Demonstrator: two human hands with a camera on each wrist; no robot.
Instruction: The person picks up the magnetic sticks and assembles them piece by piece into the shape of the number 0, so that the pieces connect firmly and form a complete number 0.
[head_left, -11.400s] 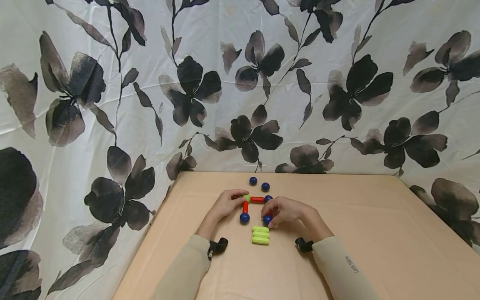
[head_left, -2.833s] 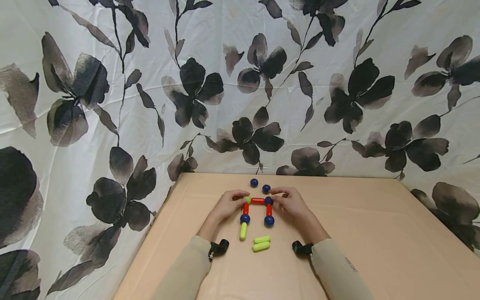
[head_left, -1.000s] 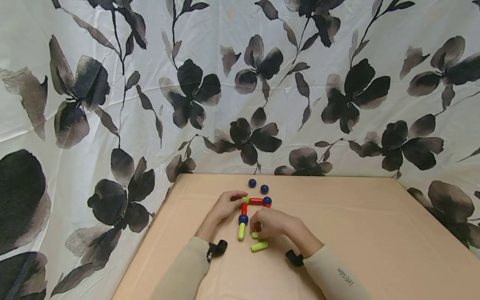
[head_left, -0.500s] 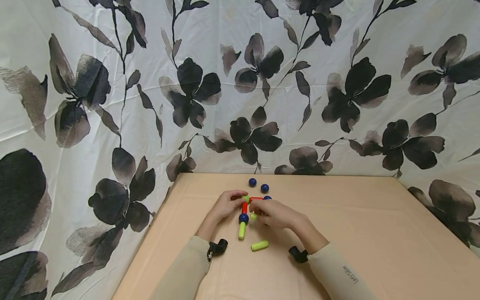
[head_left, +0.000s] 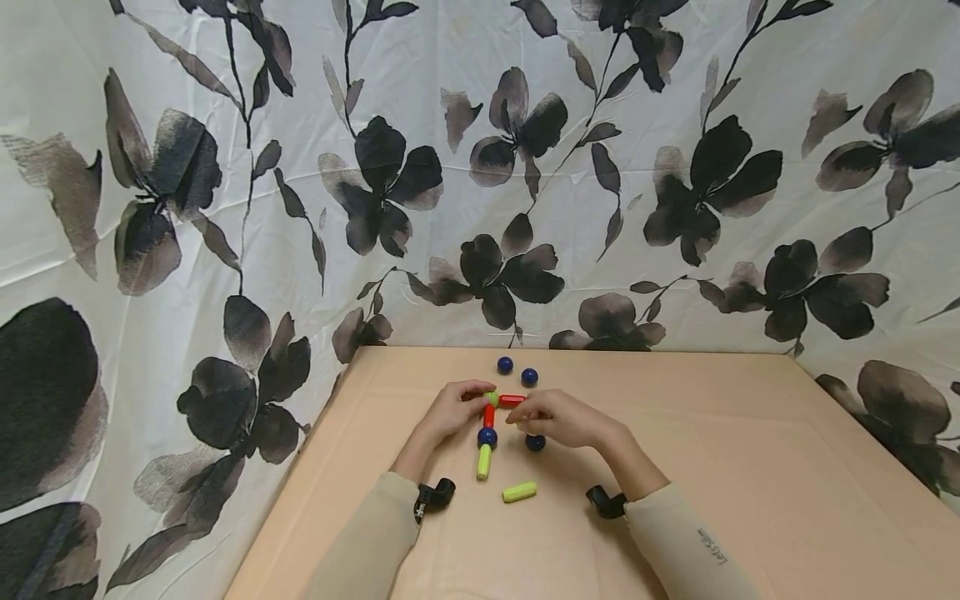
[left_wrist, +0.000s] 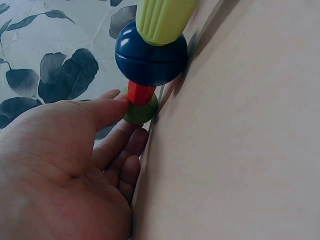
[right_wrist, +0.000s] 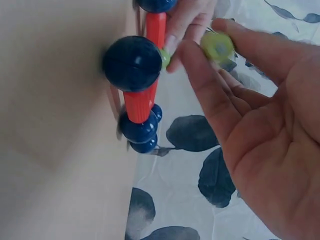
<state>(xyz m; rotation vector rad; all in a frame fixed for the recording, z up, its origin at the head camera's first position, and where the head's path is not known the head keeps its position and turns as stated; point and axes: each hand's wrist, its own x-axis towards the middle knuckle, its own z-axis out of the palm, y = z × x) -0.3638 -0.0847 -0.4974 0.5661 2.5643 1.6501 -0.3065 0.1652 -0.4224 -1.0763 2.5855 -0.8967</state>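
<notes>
My left hand [head_left: 453,410] pinches the green ball [head_left: 492,399] at the far left corner of a magnetic rod-and-ball frame on the table. From that ball one red rod [head_left: 512,401] runs right and another red rod [head_left: 489,416] runs toward me to a blue ball [head_left: 487,437]. A green rod [head_left: 483,462] extends nearer from it. Above the frame's right side, my right hand [head_left: 566,419] holds a second green rod [right_wrist: 217,46] between thumb and finger, seen end-on in the right wrist view. Under that hand shows the near right blue ball [head_left: 536,442]; the far right corner is hidden in the head view.
One loose green rod [head_left: 519,492] lies in front of the frame. Two loose blue balls [head_left: 505,365] [head_left: 529,377] sit behind it, near the back edge of the table [head_left: 675,392]. A floral cloth [head_left: 600,192] hangs behind the table.
Earlier, a green rod joined the left blue ball. Since a second ago my right hand has lifted another green rod from the table and carried it up over the frame. The left hand stays put.
</notes>
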